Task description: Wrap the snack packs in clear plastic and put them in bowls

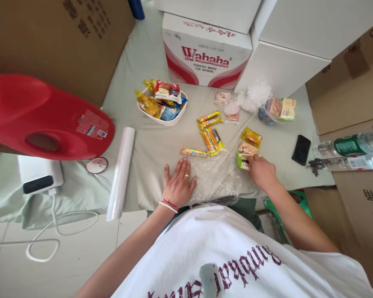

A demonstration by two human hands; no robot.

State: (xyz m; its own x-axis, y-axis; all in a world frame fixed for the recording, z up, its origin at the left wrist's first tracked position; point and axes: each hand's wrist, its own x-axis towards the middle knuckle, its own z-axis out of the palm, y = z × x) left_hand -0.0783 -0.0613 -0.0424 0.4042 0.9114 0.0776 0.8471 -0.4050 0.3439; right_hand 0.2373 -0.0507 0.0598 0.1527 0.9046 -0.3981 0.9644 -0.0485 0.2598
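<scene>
My left hand [178,182] lies flat with fingers spread on the cloth-covered table, at the left edge of a clear plastic film [216,176]. My right hand [262,170] pinches a small green snack packet [243,161] at the front of a short row. Behind that packet sit a pinkish packet [248,148] and a yellow packet [251,137]. Several yellow snack sticks [209,138] lie between the hands, one of them just beyond my left fingertips. The fingertips of my right hand are partly hidden.
A white bowl [170,121] of wrapped snacks stands farther back. Near the right are a clear tub [275,109] with snacks, a phone [301,149] and plastic bottles [360,145]. A film roll [122,174] and a red jug [65,124] are left; a Wahaha box [208,56] stands behind.
</scene>
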